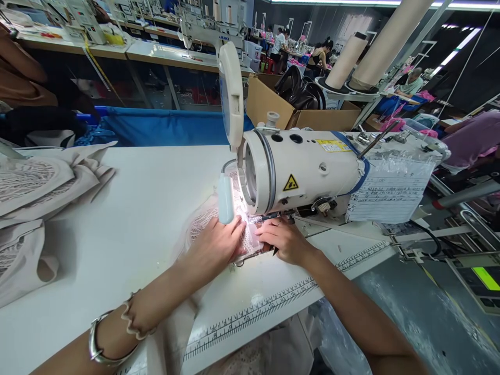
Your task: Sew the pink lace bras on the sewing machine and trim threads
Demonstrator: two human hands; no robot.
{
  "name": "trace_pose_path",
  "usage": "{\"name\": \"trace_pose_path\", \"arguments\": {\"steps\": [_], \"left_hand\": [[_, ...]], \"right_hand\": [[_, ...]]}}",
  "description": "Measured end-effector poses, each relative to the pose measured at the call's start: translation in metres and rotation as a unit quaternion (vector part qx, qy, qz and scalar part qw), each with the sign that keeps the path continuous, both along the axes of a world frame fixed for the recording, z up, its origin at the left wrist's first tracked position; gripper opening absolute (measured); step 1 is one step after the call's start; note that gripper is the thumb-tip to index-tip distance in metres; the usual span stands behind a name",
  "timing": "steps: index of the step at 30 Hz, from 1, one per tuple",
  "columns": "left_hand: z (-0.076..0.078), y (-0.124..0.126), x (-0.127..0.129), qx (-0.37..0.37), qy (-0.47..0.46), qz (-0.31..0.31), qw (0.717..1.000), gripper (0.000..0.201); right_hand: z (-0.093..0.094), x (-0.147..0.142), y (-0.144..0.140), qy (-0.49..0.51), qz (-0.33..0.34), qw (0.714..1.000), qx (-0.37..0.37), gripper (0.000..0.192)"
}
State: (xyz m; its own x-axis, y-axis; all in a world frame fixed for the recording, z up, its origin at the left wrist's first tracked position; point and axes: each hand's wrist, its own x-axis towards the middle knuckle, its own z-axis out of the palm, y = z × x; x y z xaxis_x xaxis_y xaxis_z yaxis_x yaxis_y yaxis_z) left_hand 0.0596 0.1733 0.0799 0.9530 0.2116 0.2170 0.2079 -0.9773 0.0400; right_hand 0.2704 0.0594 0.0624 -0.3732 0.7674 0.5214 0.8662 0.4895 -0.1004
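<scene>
A white sewing machine (300,172) stands over a piece of pale pink lace fabric (203,221), brightly lit near the needle area. My left hand (221,237) is on the lace left of the needle area, fingers bunched together and gripping it. From the other side, my right hand (285,239) has its curled fingers at the fabric's right edge, close under the machine head. A small dark pointed tip shows below that hand; its kind is unclear. The needle itself is hidden behind the machine head and a light blue lamp (225,199).
Stacked beige lace-and-cloth pieces (35,182) lie on the white table (128,208) at left. A printed ruler strip (250,323) runs along the front edge. Behind stand a cardboard box (269,101), a blue cloth (164,125) and large thread cones (347,62). Other people work farther back.
</scene>
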Motion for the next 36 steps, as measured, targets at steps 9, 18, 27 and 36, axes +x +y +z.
{"name": "trace_pose_path", "arguments": {"steps": [9,18,27,36], "left_hand": [[-0.004,-0.007,-0.001,-0.011,-0.037,-0.089,0.995,0.033],[-0.012,-0.009,0.0,-0.015,-0.024,-0.1,0.995,0.045],[-0.01,0.004,-0.001,-0.087,-0.018,-0.052,0.995,0.052],[0.001,0.022,0.001,-0.113,-0.031,-0.046,0.992,0.045]], "right_hand": [[-0.005,0.002,-0.001,0.011,-0.01,0.999,-0.037,0.022],[-0.001,0.004,-0.004,0.038,-0.013,0.998,-0.045,0.026],[-0.003,0.004,0.001,0.059,-0.011,0.998,-0.03,0.034],[-0.006,0.005,0.0,0.047,-0.039,0.997,-0.052,0.049]]}}
